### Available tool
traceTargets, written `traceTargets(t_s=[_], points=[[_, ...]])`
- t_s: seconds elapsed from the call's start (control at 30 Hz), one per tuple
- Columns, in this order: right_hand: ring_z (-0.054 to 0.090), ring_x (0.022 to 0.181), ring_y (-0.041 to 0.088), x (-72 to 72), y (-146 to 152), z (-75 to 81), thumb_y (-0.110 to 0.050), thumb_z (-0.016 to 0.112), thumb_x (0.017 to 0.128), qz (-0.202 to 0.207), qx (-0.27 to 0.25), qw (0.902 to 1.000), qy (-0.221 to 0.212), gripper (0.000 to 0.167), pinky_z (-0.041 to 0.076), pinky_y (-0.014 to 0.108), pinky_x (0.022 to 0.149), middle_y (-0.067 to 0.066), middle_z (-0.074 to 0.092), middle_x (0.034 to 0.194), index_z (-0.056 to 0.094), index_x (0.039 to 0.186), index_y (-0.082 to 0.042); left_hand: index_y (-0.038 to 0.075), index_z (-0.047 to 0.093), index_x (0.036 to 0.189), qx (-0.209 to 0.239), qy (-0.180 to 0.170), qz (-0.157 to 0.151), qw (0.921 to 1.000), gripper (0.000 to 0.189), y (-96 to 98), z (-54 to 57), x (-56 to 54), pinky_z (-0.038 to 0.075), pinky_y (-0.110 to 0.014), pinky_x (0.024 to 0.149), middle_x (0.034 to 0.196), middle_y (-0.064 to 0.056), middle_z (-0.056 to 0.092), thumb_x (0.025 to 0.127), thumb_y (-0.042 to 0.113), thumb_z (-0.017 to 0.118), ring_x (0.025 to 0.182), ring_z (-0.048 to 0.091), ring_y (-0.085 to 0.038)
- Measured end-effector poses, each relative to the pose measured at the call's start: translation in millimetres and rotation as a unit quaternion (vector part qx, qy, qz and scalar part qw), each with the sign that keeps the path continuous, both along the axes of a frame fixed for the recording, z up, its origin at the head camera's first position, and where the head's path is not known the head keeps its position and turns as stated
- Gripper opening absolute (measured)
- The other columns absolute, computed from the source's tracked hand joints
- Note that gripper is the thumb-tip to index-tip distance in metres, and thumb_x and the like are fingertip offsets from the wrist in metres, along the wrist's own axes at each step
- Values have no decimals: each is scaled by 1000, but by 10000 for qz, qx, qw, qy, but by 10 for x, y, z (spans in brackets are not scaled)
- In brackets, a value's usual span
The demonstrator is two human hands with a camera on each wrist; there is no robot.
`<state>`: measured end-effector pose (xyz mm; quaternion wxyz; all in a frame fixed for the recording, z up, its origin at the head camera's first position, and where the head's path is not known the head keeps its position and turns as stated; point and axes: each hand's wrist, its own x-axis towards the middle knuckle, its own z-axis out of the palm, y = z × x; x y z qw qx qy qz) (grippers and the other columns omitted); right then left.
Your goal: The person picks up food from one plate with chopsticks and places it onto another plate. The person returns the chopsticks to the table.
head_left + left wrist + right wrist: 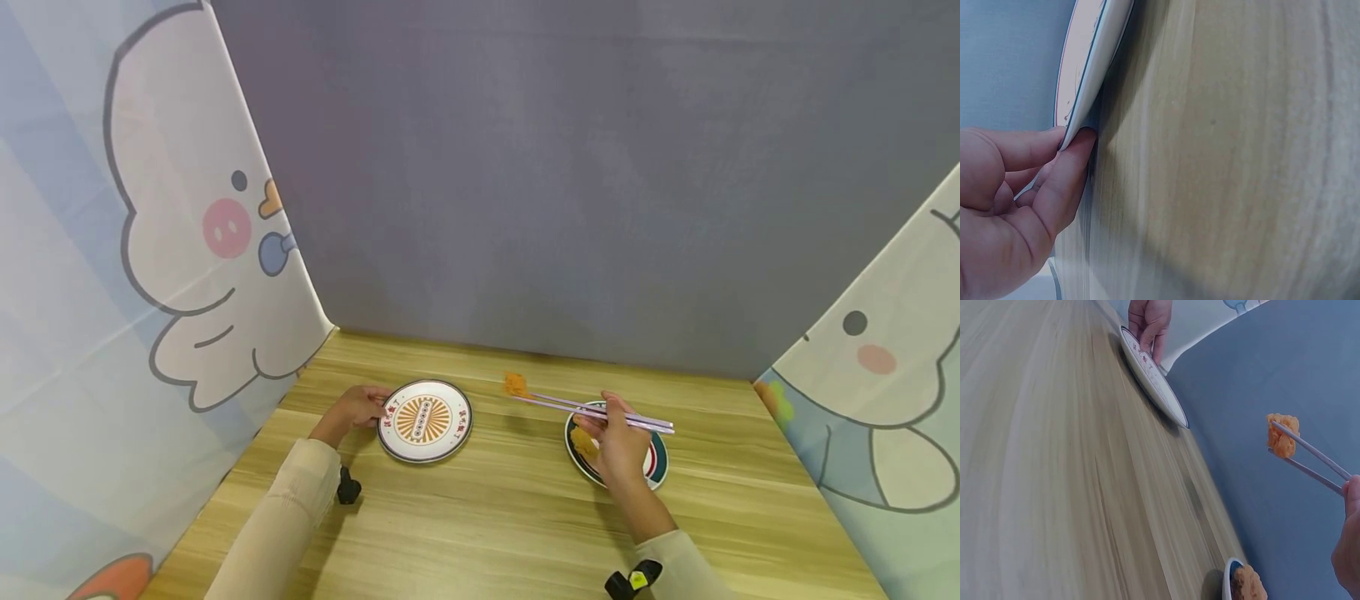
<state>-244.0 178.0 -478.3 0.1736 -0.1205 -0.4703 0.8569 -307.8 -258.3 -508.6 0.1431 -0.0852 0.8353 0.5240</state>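
Observation:
My left hand pinches the near-left rim of a white plate with an orange sunburst print; in the left wrist view the thumb lies on top and a finger underneath. Pale purple chopsticks are gripped in my right hand. Their tips hold an orange, rough-surfaced fried food piece up off the table, between the two plates. Under my right hand is a second plate with a dark green rim, partly hidden by the hand. More fried pieces lie on it.
The wood-grain table meets a grey cloth wall at the back. Cartoon-printed cloth panels stand at the left and right sides. A black wrist device sits by the left sleeve.

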Motion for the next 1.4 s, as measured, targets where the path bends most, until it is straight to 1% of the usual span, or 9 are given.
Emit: traceTargets(t_s=[0.1, 0.27, 0.43, 0.63, 0.73, 0.87, 1.0, 1.17, 1.4], points=[[72, 58, 15, 11, 51, -4, -8, 52, 105, 10, -116, 9999, 34, 20, 59, 23, 55, 9, 74, 75, 71, 103, -6, -4, 64, 130, 21, 20, -62, 10000, 42, -1, 8, 12, 58, -29, 69, 98, -13, 62, 89, -9, 68, 82, 62, -17], [72, 59, 13, 57, 120, -7, -9, 52, 105, 4, -182, 9998, 83, 23, 59, 23, 56, 8, 74, 76, 74, 97, -10, -3, 63, 133, -13, -42, 97, 9999, 45, -1, 13, 14, 59, -30, 72, 103, -15, 63, 89, -8, 68, 85, 63, -19], [71, 57, 13, 110, 196, 0, -9, 50, 106, -131, -151, 9998, -51, 26, 58, 22, 55, 6, 73, 74, 74, 96, -11, -5, 64, 130, 49, 17, -22, 10000, 43, -9, -11, -1, 58, -29, 69, 98, -14, 63, 88, -10, 67, 81, 62, -17], [71, 59, 14, 156, 303, -6, -7, 48, 106, -221, -111, 9996, -99, 29, 59, 24, 55, 6, 73, 74, 75, 94, -10, -7, 57, 138, -74, -56, 179, 9998, 47, 41, 32, 30, 58, -28, 70, 109, -19, 63, 91, -9, 64, 85, 62, -16], [71, 57, 14, 180, 363, -9, -6, 51, 105, -308, -242, 9992, -26, 28, 59, 25, 54, 6, 72, 73, 76, 93, -10, -9, 56, 138, -147, -25, 153, 9998, 48, 58, 58, 48, 57, -28, 69, 112, -21, 63, 91, -10, 64, 84, 61, -16], [70, 56, 15, 212, 440, -5, -5, 52, 104, -431, -489, 9979, -39, 26, 59, 26, 53, 9, 71, 72, 76, 94, -6, -9, 56, 137, -91, -22, 170, 9998, 47, 44, 24, 27, 57, -26, 68, 109, -19, 63, 91, -10, 63, 83, 61, -15], [70, 56, 16, 253, 513, 5, -5, 53, 104, -496, -619, 9967, -183, 24, 59, 27, 53, 11, 71, 71, 75, 98, -3, -9, 56, 137, -49, -53, 166, 9998, 47, 31, -17, 9, 57, -27, 69, 107, -18, 63, 91, -11, 62, 84, 62, -16], [71, 55, 17, 302, 568, 8, -5, 52, 104, -529, -744, 9957, -169, 27, 59, 27, 52, 12, 71, 71, 76, 92, -6, -8, 57, 137, -61, -56, 156, 9998, 46, 36, -7, 21, 57, -26, 69, 106, -16, 64, 91, -11, 62, 84, 62, -16], [71, 55, 18, 356, 647, 15, -3, 51, 104, -635, -879, 9940, -136, 26, 59, 28, 52, 11, 71, 69, 76, 97, -2, -8, 58, 136, -139, 4, 152, 9998, 45, 40, 6, 13, 56, -24, 66, 105, -15, 63, 91, -11, 63, 81, 61, -14]])
